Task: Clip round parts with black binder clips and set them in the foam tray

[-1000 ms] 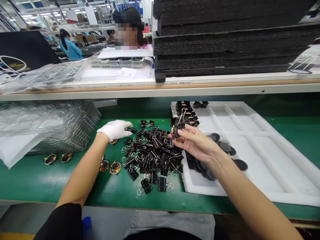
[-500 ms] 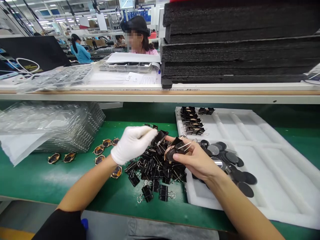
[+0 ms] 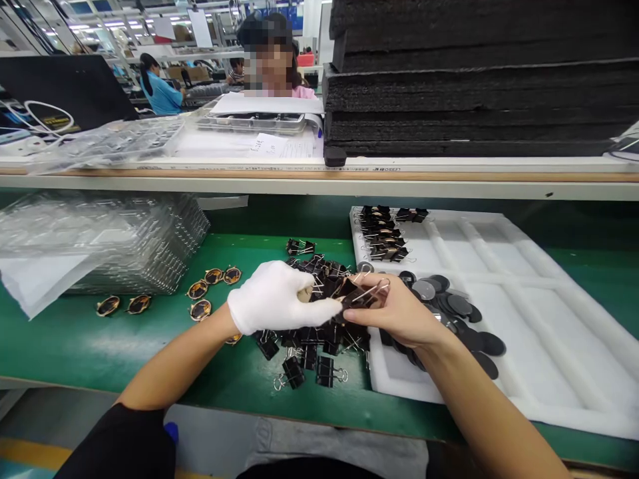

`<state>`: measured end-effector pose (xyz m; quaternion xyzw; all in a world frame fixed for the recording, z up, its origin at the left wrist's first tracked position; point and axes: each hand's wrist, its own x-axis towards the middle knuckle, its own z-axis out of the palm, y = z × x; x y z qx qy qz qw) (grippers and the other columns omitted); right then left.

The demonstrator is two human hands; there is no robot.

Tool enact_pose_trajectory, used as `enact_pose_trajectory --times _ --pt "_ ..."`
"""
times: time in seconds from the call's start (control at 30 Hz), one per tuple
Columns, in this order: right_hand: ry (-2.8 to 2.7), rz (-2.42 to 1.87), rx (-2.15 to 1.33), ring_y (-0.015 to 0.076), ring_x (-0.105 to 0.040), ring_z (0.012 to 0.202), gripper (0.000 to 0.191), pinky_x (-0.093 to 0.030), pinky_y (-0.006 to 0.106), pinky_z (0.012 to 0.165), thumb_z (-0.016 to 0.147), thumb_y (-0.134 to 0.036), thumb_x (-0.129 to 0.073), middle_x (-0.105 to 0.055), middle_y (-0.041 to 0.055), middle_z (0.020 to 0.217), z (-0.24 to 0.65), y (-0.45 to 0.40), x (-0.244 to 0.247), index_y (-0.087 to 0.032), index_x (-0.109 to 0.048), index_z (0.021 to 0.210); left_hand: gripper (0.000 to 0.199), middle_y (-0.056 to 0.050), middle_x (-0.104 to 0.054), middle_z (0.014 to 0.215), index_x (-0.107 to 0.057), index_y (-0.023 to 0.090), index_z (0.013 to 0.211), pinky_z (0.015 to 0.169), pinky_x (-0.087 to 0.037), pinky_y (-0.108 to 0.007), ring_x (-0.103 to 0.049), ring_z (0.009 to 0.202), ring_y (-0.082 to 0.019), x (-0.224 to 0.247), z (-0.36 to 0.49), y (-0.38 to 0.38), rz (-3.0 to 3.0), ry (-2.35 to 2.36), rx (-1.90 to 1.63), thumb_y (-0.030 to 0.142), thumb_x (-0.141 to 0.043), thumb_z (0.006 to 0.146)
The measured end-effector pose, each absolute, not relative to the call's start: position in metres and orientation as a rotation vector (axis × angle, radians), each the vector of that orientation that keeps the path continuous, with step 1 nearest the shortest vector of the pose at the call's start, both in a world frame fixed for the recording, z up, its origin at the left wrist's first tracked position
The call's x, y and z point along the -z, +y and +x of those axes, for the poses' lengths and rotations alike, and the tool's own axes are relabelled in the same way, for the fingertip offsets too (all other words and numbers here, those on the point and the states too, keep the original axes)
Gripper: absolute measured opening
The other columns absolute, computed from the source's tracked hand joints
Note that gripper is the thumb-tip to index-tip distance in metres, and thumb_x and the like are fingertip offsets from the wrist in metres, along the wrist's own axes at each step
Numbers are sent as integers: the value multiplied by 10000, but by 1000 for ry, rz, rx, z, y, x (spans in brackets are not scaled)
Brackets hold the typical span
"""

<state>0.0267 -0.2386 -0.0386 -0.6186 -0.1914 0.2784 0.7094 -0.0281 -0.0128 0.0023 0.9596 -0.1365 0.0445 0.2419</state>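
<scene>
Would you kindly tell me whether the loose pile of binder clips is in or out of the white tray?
Out: what shows of the pile lies on the green table, beside the white tray.

Along the shelf (image 3: 449,190) we see thick black slabs (image 3: 479,106) stacked at right and a dark panel (image 3: 64,90) at left; lower down, at left, clear plastic trays (image 3: 144,259) stand piled, and far off we notice a person in blue (image 3: 164,94)

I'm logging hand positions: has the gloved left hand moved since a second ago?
Yes. Judged against the stacked clear trays, the left hand has moved right, away from them, to beside the right hand, above the black binder clips.
</scene>
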Motion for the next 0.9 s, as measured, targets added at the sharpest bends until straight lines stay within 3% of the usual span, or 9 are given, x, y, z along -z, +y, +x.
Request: enact_pose_trajectory --times 0.2,0.37,0.53,0.63,0.77,0.9 --pt "-126 -1147 -507 150 -712 845 432 -605 267 811 597 -309 -1003 -758 23 941 26 -235 32 -206 -749 931 469 63 -298 564 -354 193 597 514 -227 -238 -273 550 -81 -10 -20 -7 2416 -228 82 494 -563 890" --pt "7 -1017 -388 114 -692 808 379 -616 231 815 609 -295 -1004 -751 3 924 30 -230 29 -202 -735 860 417 60 -440 549 -533 184 683 477 -286 -217 -387 494 -74 -7 -22 -10 2085 -168 298 511 -536 943" --pt "38 -991 -464 95 -613 657 363 -638 276 774 601 -301 -1007 -620 -53 653 26 -228 34 -190 -700 761 481 56 -473 517 -564 179 703 440 -312 -208 -433 447 -75 3 -29 -25 1891 -119 360 595 -556 944" --pt "68 -997 -446 124 -661 752 374 -642 291 770 608 -296 -1004 -692 -20 773 22 -225 38 -187 -675 751 499 53 -481 527 -552 178 688 442 -313 -203 -446 457 -74 9 -29 -28 1898 -119 322 609 -562 942" --pt "57 -1021 -383 168 -700 913 364 -641 323 822 678 -314 -970 -750 26 1017 19 -221 43 -207 -708 908 506 35 -541 569 -568 177 731 483 -378 -215 -505 489 -89 10 -24 -24 1914 -146 347 633 -544 949" --pt "-52 -1078 -266 199 -712 1005 373 -612 398 951 708 -323 -950 -756 24 1082 17 -220 49 -244 -713 985 584 -58 -706 804 -612 161 910 534 -425 -231 -632 597 -127 9 -17 -19 1741 -166 469 715 -436 965"
